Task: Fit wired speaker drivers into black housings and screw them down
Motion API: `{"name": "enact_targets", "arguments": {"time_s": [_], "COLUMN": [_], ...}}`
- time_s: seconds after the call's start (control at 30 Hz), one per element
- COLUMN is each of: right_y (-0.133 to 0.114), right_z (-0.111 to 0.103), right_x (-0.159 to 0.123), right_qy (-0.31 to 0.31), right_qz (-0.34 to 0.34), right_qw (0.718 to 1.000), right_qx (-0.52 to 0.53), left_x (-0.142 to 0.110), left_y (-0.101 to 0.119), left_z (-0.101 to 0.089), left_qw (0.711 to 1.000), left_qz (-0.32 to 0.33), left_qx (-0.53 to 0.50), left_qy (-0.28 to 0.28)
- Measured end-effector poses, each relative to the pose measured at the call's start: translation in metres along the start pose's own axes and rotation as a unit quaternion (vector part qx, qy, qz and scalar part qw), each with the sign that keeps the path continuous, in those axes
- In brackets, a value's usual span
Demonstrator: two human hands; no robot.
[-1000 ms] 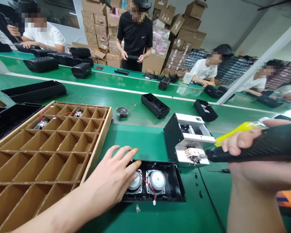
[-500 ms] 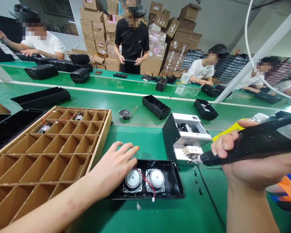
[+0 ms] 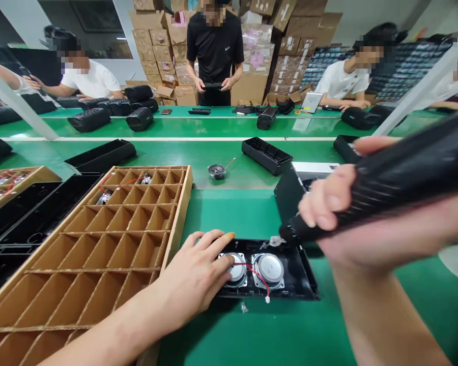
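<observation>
A black plastic speaker housing (image 3: 297,277) lies on the green mat in front of me, with two round silver speaker drivers (image 3: 269,269) joined by a red wire. My left hand (image 3: 196,274) rests on the housing's left end, fingers spread flat, fingertips touching the left driver. My right hand (image 3: 328,203) is wrapped round a black electric screwdriver (image 3: 389,183). The screwdriver slants down to the left and its metal tip (image 3: 275,240) hovers at the housing's far edge.
A cardboard divider tray (image 3: 118,223) stands left of the housing, with a few drivers in its far cells. A black-and-white screw feeder (image 3: 290,190) sits behind the screwdriver. A loose driver (image 3: 216,171) and open black housings (image 3: 266,154) lie on the belt. Several people work across it.
My right hand swung the screwdriver left and down from the feeder to the housing's far edge. My left hand slid further onto the left driver. The view shifted right.
</observation>
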State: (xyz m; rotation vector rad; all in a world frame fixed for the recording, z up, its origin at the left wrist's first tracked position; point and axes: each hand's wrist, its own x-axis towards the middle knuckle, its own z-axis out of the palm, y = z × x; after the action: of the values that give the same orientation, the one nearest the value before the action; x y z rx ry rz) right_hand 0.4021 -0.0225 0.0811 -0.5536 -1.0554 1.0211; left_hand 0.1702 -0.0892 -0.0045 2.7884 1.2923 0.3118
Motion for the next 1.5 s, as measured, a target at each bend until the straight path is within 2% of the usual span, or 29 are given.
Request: {"name": "enact_targets", "arguments": {"time_s": [0.07, 0.13, 0.3, 0.63, 0.97, 1.2, 1.37, 1.5], "right_y": [0.019, 0.037, 0.061, 0.077, 0.081, 0.089, 0.093, 0.098], "right_z": [0.017, 0.023, 0.019, 0.012, 0.015, 0.011, 0.011, 0.010], "right_x": [-0.004, -0.008, -0.018, -0.022, -0.025, -0.029, -0.029, -0.027], "right_qy": [-0.026, -0.054, -0.114, -0.144, -0.135, -0.182, -0.215, -0.225], "right_qz": [-0.015, 0.008, 0.056, 0.077, 0.096, 0.104, 0.104, 0.096], "right_qw": [0.999, 0.997, 0.990, 0.984, 0.983, 0.974, 0.965, 0.963], "right_qx": [0.032, 0.053, 0.068, 0.071, 0.073, 0.091, 0.105, 0.115], "left_x": [-0.001, -0.002, -0.003, -0.004, -0.003, -0.004, -0.006, -0.006], "left_y": [0.001, 0.001, 0.000, 0.002, 0.002, 0.000, -0.004, -0.005], "left_z": [-0.003, -0.007, -0.013, -0.008, -0.007, -0.008, -0.001, 0.004], "left_qw": [1.000, 0.999, 0.993, 0.992, 0.993, 0.994, 0.996, 0.997], "left_qz": [-0.002, -0.007, -0.032, -0.044, -0.037, -0.038, -0.026, -0.024], "left_qx": [-0.019, -0.045, -0.088, -0.096, -0.090, -0.089, -0.081, -0.072], "left_qy": [-0.011, -0.028, -0.078, -0.073, -0.065, -0.059, -0.028, -0.026]}}
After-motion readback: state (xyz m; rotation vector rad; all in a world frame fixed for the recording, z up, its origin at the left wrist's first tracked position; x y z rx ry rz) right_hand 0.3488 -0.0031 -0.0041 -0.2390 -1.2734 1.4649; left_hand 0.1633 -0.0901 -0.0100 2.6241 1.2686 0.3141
